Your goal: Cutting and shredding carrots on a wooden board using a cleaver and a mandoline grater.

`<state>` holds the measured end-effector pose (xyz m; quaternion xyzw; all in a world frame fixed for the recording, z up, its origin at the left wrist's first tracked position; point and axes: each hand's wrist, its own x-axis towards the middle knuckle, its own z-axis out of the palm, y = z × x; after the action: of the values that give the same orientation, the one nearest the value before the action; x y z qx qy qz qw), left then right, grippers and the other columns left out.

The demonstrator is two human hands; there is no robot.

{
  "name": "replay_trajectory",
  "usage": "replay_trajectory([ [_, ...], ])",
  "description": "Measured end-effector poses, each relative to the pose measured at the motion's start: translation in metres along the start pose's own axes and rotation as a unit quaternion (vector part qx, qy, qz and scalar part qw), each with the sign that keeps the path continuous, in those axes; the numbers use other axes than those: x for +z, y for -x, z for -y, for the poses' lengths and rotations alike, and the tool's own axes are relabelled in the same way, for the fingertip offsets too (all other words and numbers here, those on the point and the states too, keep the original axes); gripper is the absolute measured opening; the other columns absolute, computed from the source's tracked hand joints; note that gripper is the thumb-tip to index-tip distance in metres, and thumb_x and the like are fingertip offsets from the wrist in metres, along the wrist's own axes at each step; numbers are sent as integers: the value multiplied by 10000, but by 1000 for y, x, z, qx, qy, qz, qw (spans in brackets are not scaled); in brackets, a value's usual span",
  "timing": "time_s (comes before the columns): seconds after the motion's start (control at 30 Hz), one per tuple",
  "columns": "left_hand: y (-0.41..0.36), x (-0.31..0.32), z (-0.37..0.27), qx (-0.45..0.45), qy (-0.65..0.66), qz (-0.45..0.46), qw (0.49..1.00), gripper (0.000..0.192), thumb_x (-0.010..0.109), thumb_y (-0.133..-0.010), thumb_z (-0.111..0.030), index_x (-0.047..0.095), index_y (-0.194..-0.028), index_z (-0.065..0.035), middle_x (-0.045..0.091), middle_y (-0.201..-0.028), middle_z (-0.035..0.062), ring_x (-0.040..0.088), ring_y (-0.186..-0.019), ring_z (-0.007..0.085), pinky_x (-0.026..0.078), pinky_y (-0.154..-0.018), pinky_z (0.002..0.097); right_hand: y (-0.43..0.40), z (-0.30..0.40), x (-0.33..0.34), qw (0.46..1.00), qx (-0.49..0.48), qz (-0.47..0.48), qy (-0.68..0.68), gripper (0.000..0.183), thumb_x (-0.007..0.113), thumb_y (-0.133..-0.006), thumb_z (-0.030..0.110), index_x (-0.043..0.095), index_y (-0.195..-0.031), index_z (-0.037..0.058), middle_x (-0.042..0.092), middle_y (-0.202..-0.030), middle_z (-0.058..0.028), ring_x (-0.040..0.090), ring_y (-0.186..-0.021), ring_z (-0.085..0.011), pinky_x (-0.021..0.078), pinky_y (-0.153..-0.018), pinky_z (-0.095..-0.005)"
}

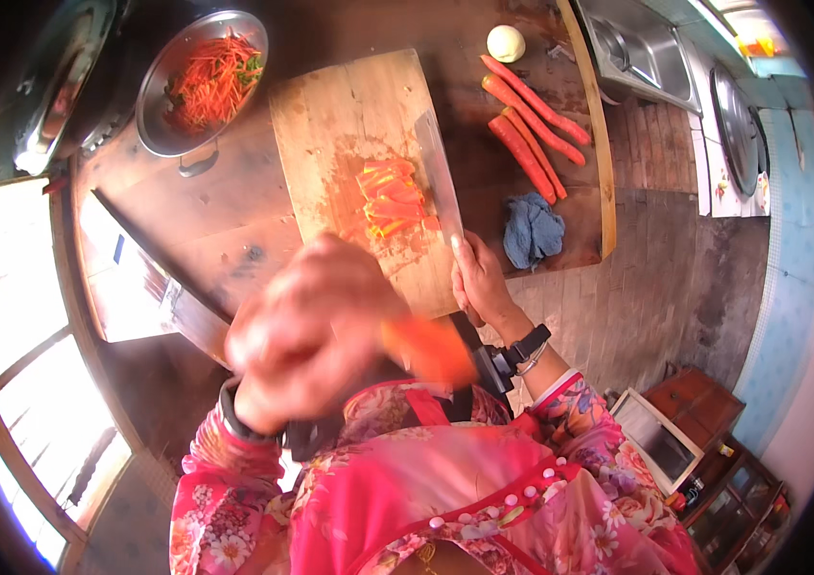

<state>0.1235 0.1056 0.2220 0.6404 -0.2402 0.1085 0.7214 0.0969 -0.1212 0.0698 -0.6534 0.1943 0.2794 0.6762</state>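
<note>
My left hand (317,323), blurred and raised close to the camera, is closed on an orange piece of carrot (432,352) near my chest. At the right edge of a wooden cutting board (335,93), my right hand (479,277) grips a kitchen knife (441,172) by its handle, the blade pointing away from me. Sliced carrot pieces (391,194) lie in a loose pile on the damp middle of the board, left of the blade. The left hand hides the board's near left corner.
A metal pan (152,115) with shredded carrot and some green bits stands at the upper left. Several whole carrots (533,118), a pale round vegetable (505,44) and a crumpled blue cloth (533,230) lie right of the board. Beyond the table's right edge is a metal sink (641,54).
</note>
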Motion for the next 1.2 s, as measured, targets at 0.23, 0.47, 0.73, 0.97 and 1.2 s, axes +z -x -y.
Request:
replay_trajectory([
  [0.23, -39, 14, -69, 147, 297, 72, 941, 127, 587, -863, -108, 670, -849, -14, 663, -875, 103, 572, -775, 219, 497, -649, 336, -4, -3, 13, 999, -23, -12, 28, 436, 422, -983, 393, 442, -1244, 45, 430, -510, -7, 381, -329, -83, 328, -322, -231],
  [0.47, -3, 27, 61, -77, -276, 77, 955, 244, 678, -673, 1, 633, -911, -30, 516, -892, 127, 491, -873, 331, 437, -729, 398, 6, -2, 0, 997, -43, -60, 4, 403, 456, -974, 372, 487, -1220, 55, 431, -481, -4, 392, -331, -94, 301, -314, -253],
  [0.73, 68, 53, 189, -59, -570, 338, 747, 225, 549, -792, -173, 648, -989, -133, 502, -1033, 86, 446, -1023, 286, 380, -845, 417, 6, -10, 14, 995, -38, -83, 30, 380, 442, -976, 369, 513, -1174, 53, 454, -486, -5, 417, -338, -89, 332, -320, -249],
  [0.97, 51, 46, 197, 8, -577, 301, 759, 150, 550, -752, -163, 657, -849, -124, 517, -940, 66, 462, -976, 277, 381, -820, 400, 1, -8, 13, 995, -59, -74, 29, 375, 442, -974, 375, 515, -1144, 49, 450, -498, -4, 405, -340, -92, 328, -324, -249],
  [1.2, 12, 13, 114, -213, -205, 45, 954, 120, 695, -756, -43, 677, -875, -31, 634, -810, 80, 588, -738, 223, 475, -707, 309, 3, -5, 17, 997, -48, -68, -8, 368, 429, -980, 368, 507, -1126, 40, 430, -497, -8, 394, -338, -94, 323, -323, -250],
])
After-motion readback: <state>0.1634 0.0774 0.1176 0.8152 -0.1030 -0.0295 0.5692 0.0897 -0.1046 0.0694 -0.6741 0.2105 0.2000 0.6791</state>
